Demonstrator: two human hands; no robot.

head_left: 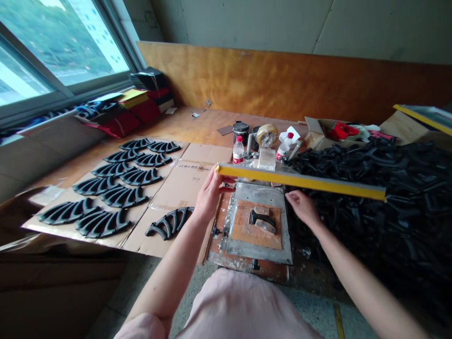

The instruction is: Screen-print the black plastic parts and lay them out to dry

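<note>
Pink top: a pale pink top [243,306] fills the bottom edge, nearest the camera, with both bare forearms reaching forward past it.

Window: a window [60,47] stands at far left, with a stack of folded red and black items [134,117] on its ledge.

Cardboard: flattened cardboard sheets [197,165] lie on a wooden workbench [190,125], bearing 10 black ribbed fan-shaped pieces [123,197] in 2 columns and 1 more [169,221] just beside the left hand.

Left hand: the left hand [212,195] is closed around the near end of a yellow-edged bar [300,181], pinching it between thumb and fingers.

Yellow-edged bar: it lies tilted across the work, above a metal plate [257,193].

Plate: a wooden pad [243,226] sits on the plate, with a small black piece [261,218] and 2 tan blocks on it.

Back of bench: 2 plastic bottles [238,150] stand beside a black tin [240,132] and a roll of tape [267,135].

Right hand: the right hand [300,207] is open, fingers loosely spread, just below the bar; contact cannot be told.

Far right: a large heap of black pieces [381,202] lies beside that hand, below a box holding red items [342,131].
</note>
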